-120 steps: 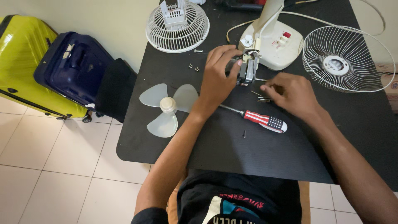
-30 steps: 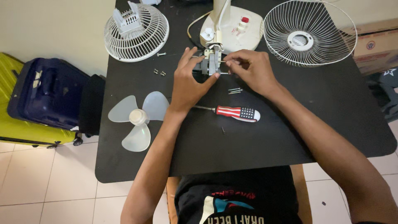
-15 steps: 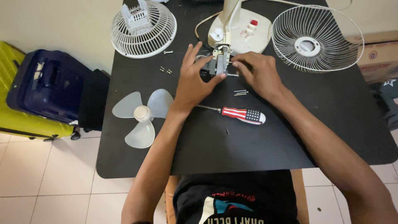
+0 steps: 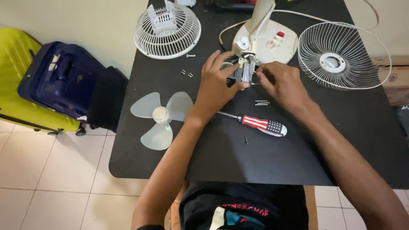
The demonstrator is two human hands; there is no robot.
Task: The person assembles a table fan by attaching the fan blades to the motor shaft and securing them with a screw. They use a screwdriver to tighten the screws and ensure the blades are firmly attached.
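1. Nearest, a striped-handled screwdriver [image 4: 262,124] is lying on the black table [image 4: 238,166].
2. Beyond, the left hand [image 4: 216,87] is gripping the fan motor [image 4: 242,73].
3. Opposite, the right hand [image 4: 282,84] is pinching, seemingly, a thin screw at the motor.
4. Farthest, the fan base [image 4: 266,42] is standing just behind the motor.

Black table [image 4: 341,140], rounded corners. On it: three-bladed translucent fan blade [image 4: 161,117]; striped-handle screwdriver [image 4: 260,123]; white plastic rear grille [image 4: 167,29]; wire front guard [image 4: 343,56]; cream fan base [image 4: 266,42]; loose screws [image 4: 261,102].
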